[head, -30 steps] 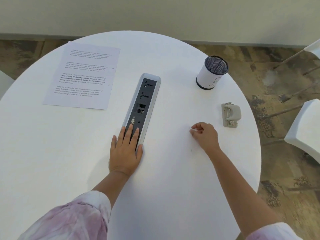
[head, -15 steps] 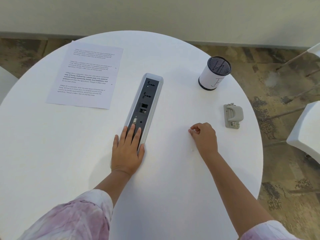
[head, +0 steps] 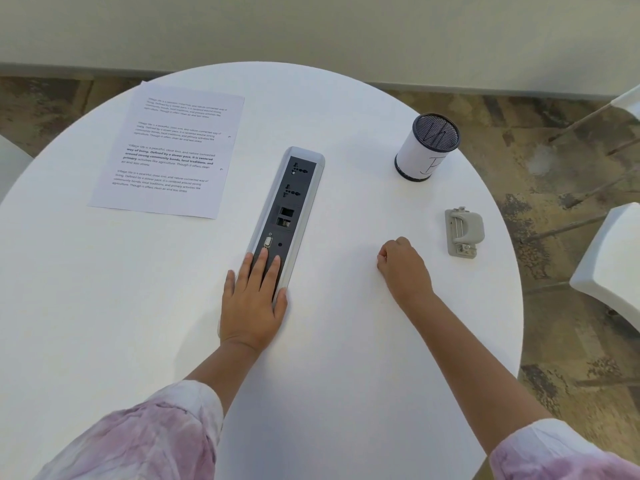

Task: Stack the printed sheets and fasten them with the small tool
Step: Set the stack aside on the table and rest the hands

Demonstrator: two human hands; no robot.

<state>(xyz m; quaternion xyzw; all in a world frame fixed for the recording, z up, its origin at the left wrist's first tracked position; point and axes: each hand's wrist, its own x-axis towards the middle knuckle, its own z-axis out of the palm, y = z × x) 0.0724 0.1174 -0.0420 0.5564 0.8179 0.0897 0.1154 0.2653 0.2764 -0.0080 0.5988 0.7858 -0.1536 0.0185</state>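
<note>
The printed sheets [head: 173, 150] lie flat at the far left of the round white table [head: 104, 289], with two punched holes along their right edge. A small grey hole punch [head: 463, 232] sits near the table's right edge. My left hand [head: 252, 299] rests flat, fingers apart, on the near end of the built-in socket panel [head: 294, 188]. My right hand [head: 403, 268] lies on the table as a loose fist, a short way left of the punch, and appears to hold nothing.
A white cylindrical pen holder [head: 427, 147] with a dark mesh inside stands at the far right of the table. White chairs [head: 609, 271] stand to the right beyond the table edge. A wall runs along the far side.
My right hand has curled tighter into a fist, the fingers tucking under. The view has shifted slightly; my left hand stays on the socket panel.
</note>
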